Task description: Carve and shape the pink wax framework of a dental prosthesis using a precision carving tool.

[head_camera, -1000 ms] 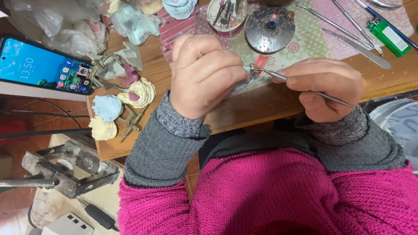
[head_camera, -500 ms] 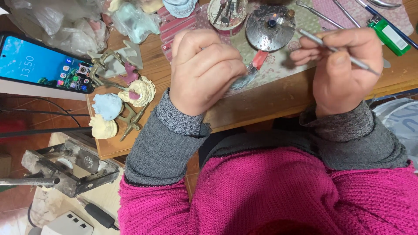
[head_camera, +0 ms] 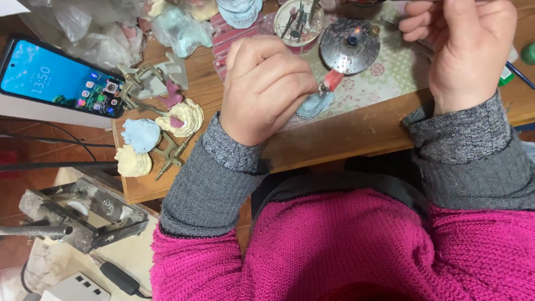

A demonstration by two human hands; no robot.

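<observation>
At the far left edge of the tabletop (head_camera: 345,134) a smartphone (head_camera: 58,78) lies with its screen lit, propped partly over a white ledge. Just right of it, near the front left corner, stands a brass dental articulator (head_camera: 150,95) with plaster casts about it: a pale blue cast (head_camera: 140,135), a cream cast below it (head_camera: 134,161), and a cream cast with pink wax on it (head_camera: 183,117). Crumpled clear bags (head_camera: 83,22) sit behind them along the back edge.

Toward the middle, the left hand (head_camera: 267,89) is curled in a closed grip around a small pale blue dental model (head_camera: 315,104) bearing a pink wax piece (head_camera: 333,81). The model is held just above the patterned cloth (head_camera: 384,78), close to the front edge, its wax end pointing up toward a round metal burner (head_camera: 349,45) that shows a small glow on top. Behind that, a round tin of tools (head_camera: 300,19) stands at the back edge.

At the right, the right hand (head_camera: 462,50) is lifted near the back right of the tabletop, fingers folded shut; what it holds cannot be made out, since the top of the frame cuts it off. A green lighter (head_camera: 508,75) peeks out beside its wrist.

The step in hand looks like wax work on the model, with the right hand away at the flame side, probably warming an instrument. The next move would seem to call for bringing that hand back to the wax piece while the left keeps the model steady and turned toward it.
</observation>
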